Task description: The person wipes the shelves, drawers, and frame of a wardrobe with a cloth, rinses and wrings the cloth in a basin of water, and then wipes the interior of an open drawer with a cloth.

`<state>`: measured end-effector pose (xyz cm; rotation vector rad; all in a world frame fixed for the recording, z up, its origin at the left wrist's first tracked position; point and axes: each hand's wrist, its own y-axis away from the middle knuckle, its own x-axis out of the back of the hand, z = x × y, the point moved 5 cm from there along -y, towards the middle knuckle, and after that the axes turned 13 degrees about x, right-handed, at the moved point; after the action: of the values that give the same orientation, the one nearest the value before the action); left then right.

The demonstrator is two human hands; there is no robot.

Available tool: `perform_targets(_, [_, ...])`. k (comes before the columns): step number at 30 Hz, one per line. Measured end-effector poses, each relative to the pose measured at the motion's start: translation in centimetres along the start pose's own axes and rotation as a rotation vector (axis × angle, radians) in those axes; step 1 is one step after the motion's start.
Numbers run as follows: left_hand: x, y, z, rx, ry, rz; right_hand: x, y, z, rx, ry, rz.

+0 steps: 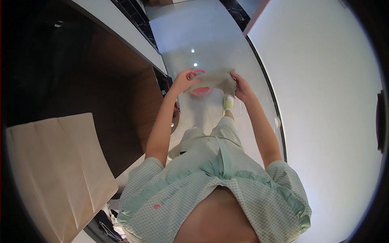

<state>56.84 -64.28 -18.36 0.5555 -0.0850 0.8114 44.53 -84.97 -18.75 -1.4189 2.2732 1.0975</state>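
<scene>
A greyish-beige cloth (214,80) is stretched between my two hands, out in front of my body. My left hand (184,81) pinches its left end, while my right hand (241,86) grips the right end. One corner of the cloth droops below my right hand. Behind and beneath it, a round pink-rimmed object (200,92), perhaps a basin, shows partly on the floor. The cloth hides its middle.
Glossy pale tiles (194,33) cover the floor. A white wall (322,91) runs along the right. To the left are a dark brown wooden cabinet (121,91) and a beige padded panel (57,170). My foot wears a yellow-green slipper (225,104).
</scene>
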Motion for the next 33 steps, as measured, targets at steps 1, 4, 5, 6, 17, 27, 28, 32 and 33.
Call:
perform_targets(1, [0.0, -1.4, -0.9, 0.115, -0.063, 0.017, 0.3, -2.1, -0.2, -0.022, 0.011, -0.015])
perform_targets(4, [-0.7, -5.9, -5.5, 0.256, 0.033, 0.077, 3.6, -9.1, 0.7, -0.097, 0.157, -0.092])
perform_targets(5, [-2.0, -7.2, -6.5, 0.26, 0.057, 0.077, 6.6, -11.4, 2.3, -0.167, 0.23, -0.206])
perform_targets(6, [-2.6, -8.8, -8.2, 0.395, 0.104, 0.075, 8.1, -13.8, 3.1, -0.236, 0.302, -0.33])
perform_targets(17, [-11.0, -20.3, -33.3, 0.553, 0.49, 0.408, 13.5, -29.2, 17.1, -0.313, 0.872, -0.521])
perform_targets(27, [-16.9, -32.5, -51.7, 0.575, 0.254, 0.356, 30.1, -46.6, 38.3, -0.05, 1.21, -0.676])
perform_targets(28, [-16.9, -33.6, -52.7, 0.531, -0.029, 0.377, 30.8, -48.4, 39.7, -0.053, 1.205, -0.679])
perform_targets(32, [-18.3, -37.9, -57.0, 0.484, -0.211, 0.224, 31.6, -52.7, 44.0, 0.207, 1.354, -0.802])
perform_targets(33, [-18.5, -39.0, -57.8, 0.483, -0.166, 0.192, 31.5, -53.1, 44.4, 0.37, 1.407, -0.809])
